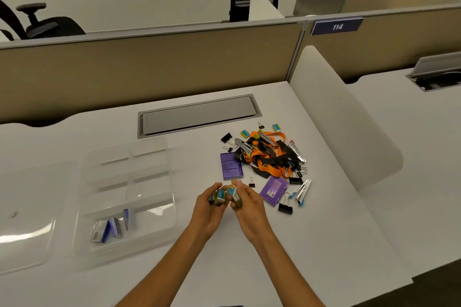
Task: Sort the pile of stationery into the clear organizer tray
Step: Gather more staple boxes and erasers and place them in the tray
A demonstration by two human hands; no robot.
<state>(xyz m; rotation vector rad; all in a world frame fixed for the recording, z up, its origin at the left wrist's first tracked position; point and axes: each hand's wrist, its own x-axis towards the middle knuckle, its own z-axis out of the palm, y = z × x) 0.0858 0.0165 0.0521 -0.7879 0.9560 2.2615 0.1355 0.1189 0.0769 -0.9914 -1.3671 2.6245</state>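
A pile of stationery [268, 157] lies on the white desk right of centre: orange and black lanyards, staplers, black binder clips, two purple badge holders, small teal-and-yellow staple boxes. The clear organizer tray [152, 219] sits to the left, with several blue-and-grey staple boxes [111, 228] in its near-left compartment. My left hand [210, 209] and my right hand [245, 207] meet just in front of the pile. Each is closed on small teal-and-yellow staple boxes [225, 194], held between the two hands above the desk.
A clear lid [27, 212] lies left of the tray. A grey cable hatch [199, 114] is set into the desk behind. A white divider [344, 117] bounds the desk on the right, a beige partition at the back.
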